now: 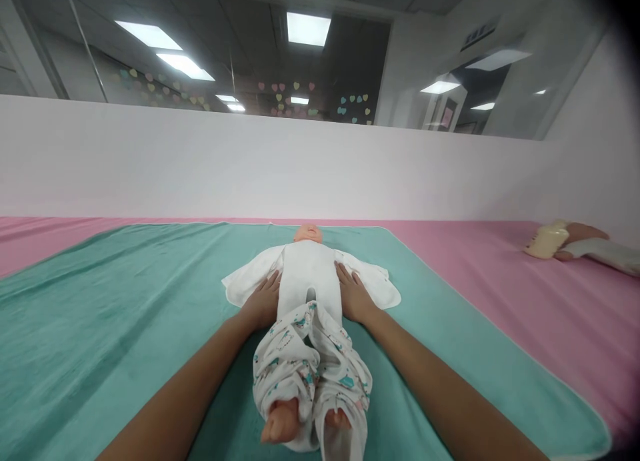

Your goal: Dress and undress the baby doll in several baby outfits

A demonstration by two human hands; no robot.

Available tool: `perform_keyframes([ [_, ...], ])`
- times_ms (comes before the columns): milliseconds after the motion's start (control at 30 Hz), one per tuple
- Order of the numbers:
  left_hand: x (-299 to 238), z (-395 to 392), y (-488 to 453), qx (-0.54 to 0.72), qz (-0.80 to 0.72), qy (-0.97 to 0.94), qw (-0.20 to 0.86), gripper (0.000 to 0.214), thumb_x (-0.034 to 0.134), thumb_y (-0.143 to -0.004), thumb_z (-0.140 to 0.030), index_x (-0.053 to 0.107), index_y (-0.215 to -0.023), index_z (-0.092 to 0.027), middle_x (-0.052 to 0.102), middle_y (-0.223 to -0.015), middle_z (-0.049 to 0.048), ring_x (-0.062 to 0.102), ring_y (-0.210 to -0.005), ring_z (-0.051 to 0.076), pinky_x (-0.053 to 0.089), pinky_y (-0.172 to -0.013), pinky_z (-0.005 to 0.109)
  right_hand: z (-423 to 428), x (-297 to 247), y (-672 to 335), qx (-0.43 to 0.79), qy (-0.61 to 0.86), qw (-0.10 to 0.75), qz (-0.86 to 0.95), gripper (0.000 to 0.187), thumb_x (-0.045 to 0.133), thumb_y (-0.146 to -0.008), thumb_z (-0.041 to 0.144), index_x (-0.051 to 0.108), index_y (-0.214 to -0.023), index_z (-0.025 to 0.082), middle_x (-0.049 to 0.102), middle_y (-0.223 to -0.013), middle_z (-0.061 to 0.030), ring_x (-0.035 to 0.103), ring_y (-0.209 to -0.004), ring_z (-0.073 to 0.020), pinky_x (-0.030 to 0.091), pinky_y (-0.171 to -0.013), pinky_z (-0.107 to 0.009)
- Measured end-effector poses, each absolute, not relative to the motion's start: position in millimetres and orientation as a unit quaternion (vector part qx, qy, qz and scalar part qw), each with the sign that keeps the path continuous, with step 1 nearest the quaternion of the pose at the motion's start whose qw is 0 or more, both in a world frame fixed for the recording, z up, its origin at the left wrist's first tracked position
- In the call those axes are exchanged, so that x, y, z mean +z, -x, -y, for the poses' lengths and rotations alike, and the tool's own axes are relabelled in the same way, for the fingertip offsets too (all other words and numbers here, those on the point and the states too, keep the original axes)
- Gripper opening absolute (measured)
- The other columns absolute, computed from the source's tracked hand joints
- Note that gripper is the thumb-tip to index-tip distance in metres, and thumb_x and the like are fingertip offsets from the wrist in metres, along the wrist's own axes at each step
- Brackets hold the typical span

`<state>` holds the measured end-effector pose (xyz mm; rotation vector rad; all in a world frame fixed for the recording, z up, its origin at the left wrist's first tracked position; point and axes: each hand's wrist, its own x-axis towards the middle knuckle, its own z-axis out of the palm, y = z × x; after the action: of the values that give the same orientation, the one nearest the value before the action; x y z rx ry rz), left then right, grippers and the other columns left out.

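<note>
A baby doll (309,233) lies on its back on a green blanket (150,314), its head away from me and its feet toward me. It wears a white top (307,271) with the sleeves spread to both sides. Printed trousers (287,347) are bunched around its legs, and both feet poke out below. My left hand (263,301) rests flat against the left side of the doll's torso, fingers stretched out over the sleeve. On the opposite side, my right hand (354,294) lies flat with fingers extended against the torso. Neither hand grasps anything visible.
Under the blanket is a pink sheet (480,274). At the far right lies another doll-like figure (585,233) beside a pale yellow bottle-like object (546,241). A low white wall (250,161) with windows above closes off the back.
</note>
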<state>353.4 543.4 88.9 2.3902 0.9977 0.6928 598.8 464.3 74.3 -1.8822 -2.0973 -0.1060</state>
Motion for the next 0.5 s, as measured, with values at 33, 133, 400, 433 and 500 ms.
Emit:
perform_keyframes([
  [33,85.9,-544.5,-351.7,0.200,-0.355,-0.894,0.185,0.062,0.060,-0.070,-0.033,0.047,-0.128,-0.015,0.033,-0.142,0.0112,0.018,-0.134,0.029,0.012,-0.109,0.040,-463.6,72.8,-600.6,-0.031,0.660,0.142,0.737,0.060,0.041,-0.082,0.025,0.026,-0.138,0.012,0.011,-0.148,-0.0132,0.010,-0.136,-0.0273,0.013,-0.107,-0.050],
  [133,77.7,-547.2,-344.8,0.085,-0.334,-0.936,0.068,0.056,0.047,-0.080,-0.035,0.041,-0.133,-0.020,0.026,-0.145,0.0103,0.012,-0.136,0.027,0.010,-0.108,0.045,-461.8,69.6,-605.4,-0.017,0.663,0.107,0.741,0.057,0.034,-0.085,0.026,0.023,-0.139,0.012,0.014,-0.148,-0.0133,0.012,-0.136,-0.0272,0.014,-0.106,-0.051],
  [400,91.2,-526.3,-328.1,0.155,-0.351,-0.914,0.130,0.040,0.038,-0.083,-0.035,0.057,-0.116,-0.023,0.048,-0.131,0.0055,0.035,-0.126,0.026,0.025,-0.104,0.041,-432.5,76.4,-605.2,-0.016,0.649,0.156,0.745,0.047,0.023,-0.091,0.038,0.042,-0.128,0.016,0.037,-0.138,-0.0137,0.032,-0.127,-0.0248,0.025,-0.101,-0.044],
  [433,95.9,-522.7,-326.4,0.189,-0.371,-0.891,0.179,0.037,0.037,-0.083,-0.036,0.060,-0.109,-0.022,0.057,-0.121,0.0053,0.046,-0.117,0.025,0.032,-0.098,0.038,-426.9,78.4,-604.2,-0.008,0.648,0.195,0.736,0.044,0.023,-0.091,0.039,0.051,-0.118,0.018,0.047,-0.129,-0.0120,0.041,-0.119,-0.0229,0.030,-0.098,-0.040],
  [500,104.3,-516.1,-323.9,0.242,-0.412,-0.831,0.283,0.033,0.040,-0.082,-0.041,0.063,-0.092,-0.019,0.066,-0.093,0.0042,0.058,-0.089,0.021,0.043,-0.079,0.031,-417.3,82.7,-602.4,0.029,0.660,0.272,0.700,0.042,0.026,-0.091,0.042,0.061,-0.093,0.018,0.061,-0.102,-0.0082,0.054,-0.096,-0.0194,0.039,-0.084,-0.034],
])
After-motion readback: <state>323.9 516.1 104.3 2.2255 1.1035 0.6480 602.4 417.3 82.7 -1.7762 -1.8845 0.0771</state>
